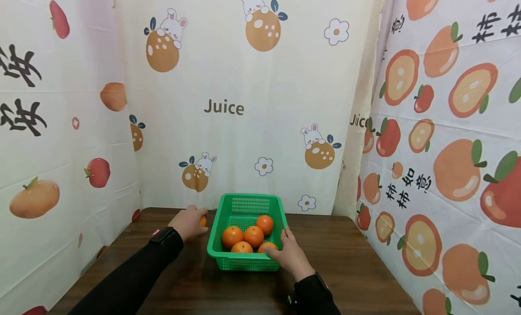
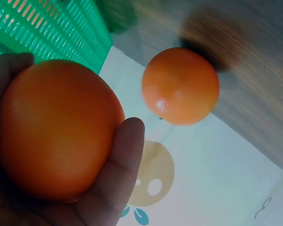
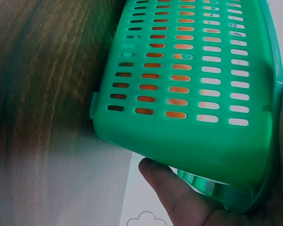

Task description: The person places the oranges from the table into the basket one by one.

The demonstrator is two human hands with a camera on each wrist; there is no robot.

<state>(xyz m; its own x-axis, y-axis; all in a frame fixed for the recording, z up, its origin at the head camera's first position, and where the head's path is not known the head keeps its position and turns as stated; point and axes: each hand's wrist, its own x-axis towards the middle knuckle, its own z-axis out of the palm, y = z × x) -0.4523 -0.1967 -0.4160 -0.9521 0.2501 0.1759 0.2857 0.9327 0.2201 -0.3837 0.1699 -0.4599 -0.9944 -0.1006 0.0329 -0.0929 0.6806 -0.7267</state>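
My left hand is just left of the basket and holds an orange, its fingers and thumb wrapped round the fruit. In the left wrist view a second orange rests on the table beyond the held one. The green plastic basket stands upright on the table with several oranges in it, gathered toward its near end. At the basket's right side, my right hand grips the rim near the front corner. In the right wrist view, slots in the basket wall show orange fruit inside.
The dark wooden table reaches back to a cream cloth printed with rabbits and fruit. Fruit-printed cloths hang at the left and right. A small red and white item lies on the table near the left wrist.
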